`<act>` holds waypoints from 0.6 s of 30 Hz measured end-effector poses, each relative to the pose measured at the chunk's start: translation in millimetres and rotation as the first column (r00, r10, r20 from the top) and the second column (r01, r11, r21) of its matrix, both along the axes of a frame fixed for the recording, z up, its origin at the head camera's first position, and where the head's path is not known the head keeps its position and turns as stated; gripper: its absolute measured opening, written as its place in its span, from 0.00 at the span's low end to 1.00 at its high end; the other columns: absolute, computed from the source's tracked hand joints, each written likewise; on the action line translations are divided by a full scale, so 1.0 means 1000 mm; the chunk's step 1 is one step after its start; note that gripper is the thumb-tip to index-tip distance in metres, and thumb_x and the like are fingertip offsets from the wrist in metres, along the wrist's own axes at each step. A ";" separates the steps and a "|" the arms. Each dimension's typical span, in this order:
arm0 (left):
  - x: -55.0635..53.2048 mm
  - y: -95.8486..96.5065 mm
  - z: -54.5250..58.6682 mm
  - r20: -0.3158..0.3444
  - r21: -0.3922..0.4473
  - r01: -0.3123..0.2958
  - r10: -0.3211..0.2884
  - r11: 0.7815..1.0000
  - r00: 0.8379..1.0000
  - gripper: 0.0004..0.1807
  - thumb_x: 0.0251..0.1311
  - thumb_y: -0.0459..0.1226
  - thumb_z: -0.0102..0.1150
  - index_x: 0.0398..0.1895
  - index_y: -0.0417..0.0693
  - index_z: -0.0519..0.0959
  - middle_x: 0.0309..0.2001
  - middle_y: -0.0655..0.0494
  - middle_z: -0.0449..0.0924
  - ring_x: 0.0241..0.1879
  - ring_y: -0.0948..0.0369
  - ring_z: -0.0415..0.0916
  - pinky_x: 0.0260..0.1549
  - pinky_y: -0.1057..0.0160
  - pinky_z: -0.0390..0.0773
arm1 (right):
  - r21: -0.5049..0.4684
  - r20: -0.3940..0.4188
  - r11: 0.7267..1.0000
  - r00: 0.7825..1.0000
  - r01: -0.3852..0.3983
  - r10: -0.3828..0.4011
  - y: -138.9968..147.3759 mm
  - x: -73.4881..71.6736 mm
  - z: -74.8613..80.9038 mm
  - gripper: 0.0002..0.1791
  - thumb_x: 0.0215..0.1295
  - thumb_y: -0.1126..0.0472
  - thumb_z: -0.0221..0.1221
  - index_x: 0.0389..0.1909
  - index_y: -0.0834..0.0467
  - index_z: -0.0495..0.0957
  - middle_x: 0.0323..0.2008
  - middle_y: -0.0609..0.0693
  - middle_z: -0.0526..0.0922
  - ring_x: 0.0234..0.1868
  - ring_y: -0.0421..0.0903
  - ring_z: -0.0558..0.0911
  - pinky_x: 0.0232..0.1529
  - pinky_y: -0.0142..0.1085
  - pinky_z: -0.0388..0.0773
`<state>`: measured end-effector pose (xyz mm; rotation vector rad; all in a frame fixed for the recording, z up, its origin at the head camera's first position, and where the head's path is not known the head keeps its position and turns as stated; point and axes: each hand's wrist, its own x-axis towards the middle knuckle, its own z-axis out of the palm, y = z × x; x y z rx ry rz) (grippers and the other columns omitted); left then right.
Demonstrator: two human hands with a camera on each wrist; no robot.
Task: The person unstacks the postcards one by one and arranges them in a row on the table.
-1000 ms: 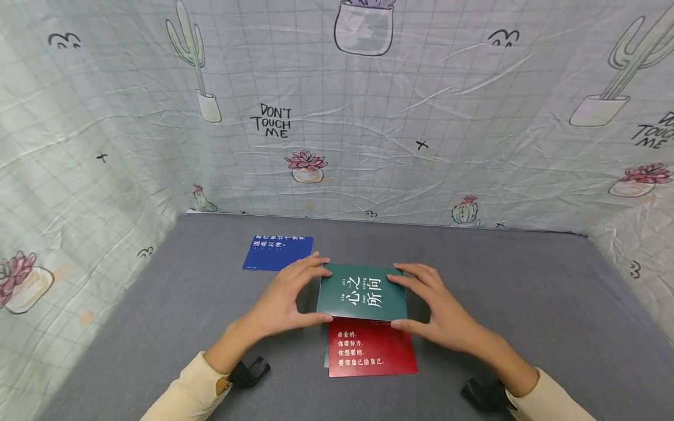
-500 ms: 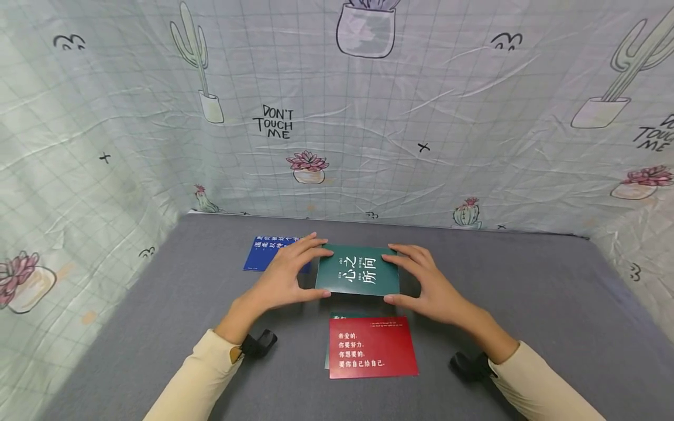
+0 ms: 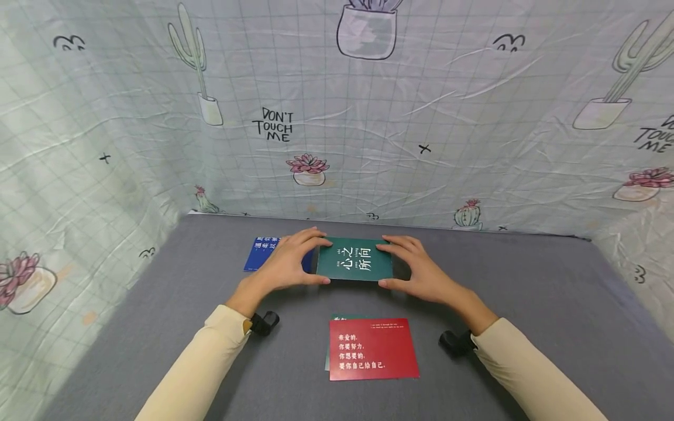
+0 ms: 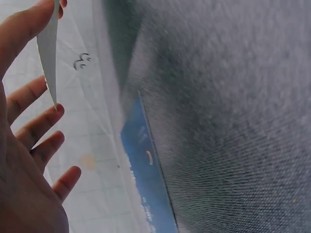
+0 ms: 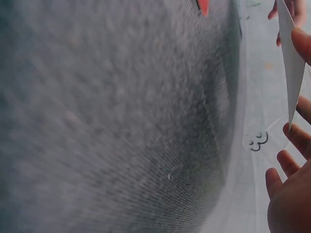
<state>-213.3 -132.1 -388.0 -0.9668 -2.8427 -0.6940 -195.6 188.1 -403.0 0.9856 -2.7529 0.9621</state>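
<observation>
Both hands hold a green card (image 3: 354, 259) with white Chinese characters, raised over the far middle of the table. The left hand (image 3: 284, 260) pinches its left end, thumb on the near edge and fingers on the far edge. At the right end the right hand (image 3: 418, 266) grips it the same way. Either wrist view shows the card's pale underside (image 4: 48, 58) nearly edge-on, apart from the cloth. A blue card (image 3: 260, 252) lies on the table behind the left hand, which partly covers it.
Nearer the body, a red card (image 3: 374, 349) with white text lies over another green card (image 3: 339, 316), of which only thin strips show. The table has a grey cloth (image 3: 526, 316). A cactus-print curtain (image 3: 363, 117) stands along its far edge and sides.
Both hands have carried the green card away from the body, off the red card's far edge, toward the back of the table. The left hand now hides more of the blue card.
</observation>
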 end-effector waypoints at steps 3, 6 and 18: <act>-0.005 -0.001 -0.003 0.025 -0.022 -0.011 0.012 1.000 1.000 0.40 0.45 0.59 0.69 0.63 0.58 0.72 0.67 0.56 0.63 0.71 0.57 0.49 0.62 0.44 0.54 | 0.009 0.010 1.000 1.000 -0.002 0.002 -0.002 -0.005 -0.002 0.40 0.55 0.42 0.66 0.67 0.53 0.67 0.70 0.51 0.59 0.69 0.53 0.52 0.60 0.61 0.58; -0.010 -0.001 -0.007 0.050 -0.040 -0.023 0.025 0.999 0.998 0.39 0.45 0.59 0.69 0.63 0.59 0.72 0.68 0.56 0.62 0.71 0.56 0.49 0.63 0.44 0.53 | 0.025 0.027 1.000 1.000 0.002 -0.003 -0.004 -0.010 -0.003 0.41 0.55 0.41 0.66 0.68 0.53 0.66 0.70 0.51 0.58 0.69 0.54 0.52 0.61 0.62 0.57; -0.023 -0.004 -0.015 0.103 -0.113 -0.052 0.064 0.992 0.993 0.40 0.45 0.60 0.68 0.64 0.60 0.70 0.70 0.55 0.60 0.71 0.55 0.49 0.64 0.42 0.50 | 0.089 0.096 0.996 0.995 0.017 -0.026 -0.011 -0.026 -0.009 0.41 0.55 0.39 0.65 0.68 0.50 0.66 0.71 0.52 0.58 0.70 0.55 0.51 0.62 0.61 0.57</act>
